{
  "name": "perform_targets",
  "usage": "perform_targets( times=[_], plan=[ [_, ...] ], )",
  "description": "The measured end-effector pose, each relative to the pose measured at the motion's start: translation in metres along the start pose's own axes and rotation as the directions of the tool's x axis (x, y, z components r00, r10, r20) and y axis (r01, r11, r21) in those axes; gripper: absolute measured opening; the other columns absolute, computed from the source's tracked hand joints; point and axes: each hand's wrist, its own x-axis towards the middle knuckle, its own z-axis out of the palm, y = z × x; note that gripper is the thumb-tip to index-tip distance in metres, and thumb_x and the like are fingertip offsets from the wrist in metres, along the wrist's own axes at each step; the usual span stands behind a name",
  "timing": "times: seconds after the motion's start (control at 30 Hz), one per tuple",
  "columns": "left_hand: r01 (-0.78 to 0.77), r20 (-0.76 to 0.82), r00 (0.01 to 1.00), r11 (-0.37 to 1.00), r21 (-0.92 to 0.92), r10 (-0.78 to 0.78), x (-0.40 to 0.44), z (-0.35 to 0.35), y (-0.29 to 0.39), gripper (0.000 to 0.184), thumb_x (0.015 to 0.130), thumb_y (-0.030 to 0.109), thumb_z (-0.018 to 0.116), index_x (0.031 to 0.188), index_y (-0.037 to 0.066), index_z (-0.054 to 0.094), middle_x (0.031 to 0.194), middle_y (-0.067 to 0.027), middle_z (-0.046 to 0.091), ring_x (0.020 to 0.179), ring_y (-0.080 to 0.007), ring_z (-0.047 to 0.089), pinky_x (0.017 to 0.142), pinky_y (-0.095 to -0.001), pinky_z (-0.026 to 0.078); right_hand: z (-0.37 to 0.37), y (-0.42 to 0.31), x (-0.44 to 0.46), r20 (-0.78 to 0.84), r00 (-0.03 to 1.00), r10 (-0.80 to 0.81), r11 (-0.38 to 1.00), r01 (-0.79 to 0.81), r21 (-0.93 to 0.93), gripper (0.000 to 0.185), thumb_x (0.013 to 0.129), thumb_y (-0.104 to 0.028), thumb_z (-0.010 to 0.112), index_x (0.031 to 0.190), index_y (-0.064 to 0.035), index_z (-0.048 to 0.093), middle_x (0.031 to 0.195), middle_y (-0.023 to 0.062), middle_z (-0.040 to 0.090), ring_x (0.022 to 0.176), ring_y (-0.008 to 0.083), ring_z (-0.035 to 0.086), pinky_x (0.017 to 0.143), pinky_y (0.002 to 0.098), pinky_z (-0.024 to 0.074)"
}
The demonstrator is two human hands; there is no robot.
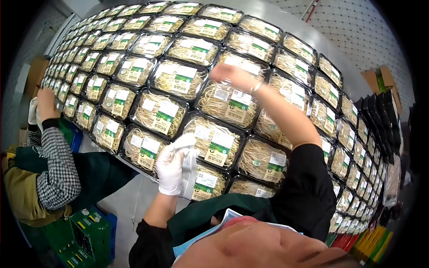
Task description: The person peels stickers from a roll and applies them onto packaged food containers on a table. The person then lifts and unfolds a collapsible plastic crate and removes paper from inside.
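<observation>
Plainly, left hand (170, 172) holds a pale strip (190, 172); right hand (232, 77), grip too blurred to tell, above trays (225, 105)

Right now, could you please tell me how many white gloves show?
2: one glove on the wearer's left hand, another glove on the co-worker at left; more may be hidden.

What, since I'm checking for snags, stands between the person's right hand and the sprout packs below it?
Nothing visible does: the blurred right hand reaches over the sprout packs, though whether it touches them can't be told. The left hand, holding a pale strip, is off to the side.
</observation>
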Motion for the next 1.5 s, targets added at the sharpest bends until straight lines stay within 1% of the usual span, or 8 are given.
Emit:
perform_targets(
  times=[0.07, 0.3, 0.53, 0.93, 1.0, 1.13, 1.27, 1.5],
  plan=[
    [-0.044, -0.072, 0.997, 0.982, -0.184, 0.032, 0.009, 0.006, -0.005, 0.008, 0.082, -0.003, 0.047, 0.088, -0.001, 0.052, 0.092, -0.0171, 0.059, 0.076, -0.0206, 0.062, 0.065, -0.0292, 0.054, 0.058, -0.03, -0.051, 0.312, 0.921, -0.232, 0.972, 0.235, 0.027, 0.037, 0.075, -0.028, 0.064, 0.102, -0.0055, 0.054, 0.087, 0.0036, 0.056, 0.086, 0.0127, 0.051, 0.077, 0.027, 0.0426],
    [-0.141, -0.058, 0.989, 0.979, -0.147, 0.134, 0.035, 0.012, -0.009, 0.004, 0.079, 0.001, 0.054, 0.083, 0.002, 0.054, 0.082, -0.007, 0.059, 0.066, -0.0093, 0.055, 0.059, -0.0206, 0.046, 0.085, -0.034, -0.057, -0.159, 0.868, -0.471, 0.882, 0.465, -0.071, 0.012, 0.068, -0.011, 0.069, 0.078, -0.0078, 0.065, 0.075, 0.0044, 0.062, 0.072, 0.0133, 0.056, 0.068, 0.0268, 0.0443],
    [-0.667, 0.496, 0.732, 0.347, 0.659, 0.466, 0.088, 0.021, -0.048, 0.021, 0.07, 0.003, 0.06, 0.086, 0.015, 0.062, 0.106, -0.0168, 0.055, 0.103, -0.0338, 0.05, 0.09, -0.0406, 0.035, -0.19, 0.044, 0.11, -0.827, 0.56, -0.041, 0.796, -0.483, -0.366, 0.044, 0.075, -0.039, 0.056, 0.1, -0.0032, 0.055, 0.101, 0.0188, 0.057, 0.094, 0.0321, 0.055, 0.081, 0.0363, 0.043],
    [-0.631, 0.508, 0.773, 0.379, 0.677, 0.38, 0.088, 0.023, -0.047, 0.03, 0.064, 0.0, 0.065, 0.092, 0.01, 0.06, 0.106, -0.0185, 0.055, 0.101, -0.0329, 0.051, 0.087, -0.0421, 0.036, -0.208, 0.13, 0.147, -0.78, 0.319, -0.539, 0.339, -0.766, -0.547, 0.036, 0.081, -0.032, 0.04, 0.109, -0.0115, 0.048, 0.119, 0.0082, 0.047, 0.108, 0.0286, 0.044, 0.085, 0.043, 0.0347],
    [-0.626, 0.509, 0.778, 0.382, 0.679, 0.369, 0.087, 0.023, -0.046, 0.029, 0.065, 0.0, 0.064, 0.092, 0.01, 0.06, 0.105, -0.0197, 0.055, 0.1, -0.0333, 0.051, 0.087, -0.0426, 0.036, -0.21, 0.114, 0.137, -0.662, 0.749, -0.039, 0.353, -0.609, -0.71, 0.052, 0.084, -0.045, 0.031, 0.126, -0.0142, 0.036, 0.13, 0.002, 0.036, 0.122, 0.0242, 0.03, 0.094, 0.0465, 0.0273],
    [-0.604, 0.434, 0.788, 0.412, 0.682, 0.436, 0.082, 0.028, -0.047, 0.023, 0.065, -0.002, 0.062, 0.084, 0.01, 0.063, 0.101, -0.0179, 0.057, 0.098, -0.0305, 0.053, 0.092, -0.0418, 0.032, -0.18, 0.1, 0.099, -0.783, 0.622, -0.016, 0.305, -0.743, -0.596, 0.063, 0.082, -0.05, 0.035, 0.126, -0.0039, 0.035, 0.132, 0.0125, 0.032, 0.127, 0.0252, 0.02, 0.101, 0.0467, 0.0157],
    [-0.595, 0.384, 0.794, 0.47, 0.651, 0.472, 0.077, 0.028, -0.047, 0.015, 0.071, 0.002, 0.058, 0.084, 0.008, 0.063, 0.103, -0.0158, 0.057, 0.098, -0.0292, 0.053, 0.093, -0.0382, 0.033, -0.069, 0.052, 0.003, -0.466, 0.885, -0.016, 0.94, -0.146, -0.309, 0.036, 0.077, -0.03, 0.057, 0.106, -0.0105, 0.055, 0.087, 0.0151, 0.061, 0.082, 0.0232, 0.06, 0.073, 0.0324, 0.0476],
    [-0.287, 0.525, 0.839, 0.935, 0.209, 0.14, 0.02, 0.031, -0.022, 0.021, 0.082, 0.001, 0.046, 0.1, -0.007, 0.054, 0.109, -0.0138, 0.053, 0.099, -0.0187, 0.051, 0.085, -0.0271, 0.04, 0.102, -0.023, -0.199, -0.271, 0.821, -0.504, 0.793, 0.315, -0.521, 0.042, 0.069, -0.025, 0.064, 0.102, -0.0032, 0.051, 0.096, 0.0135, 0.054, 0.09, 0.0302, 0.05, 0.078, 0.0376, 0.04]
  ],
)
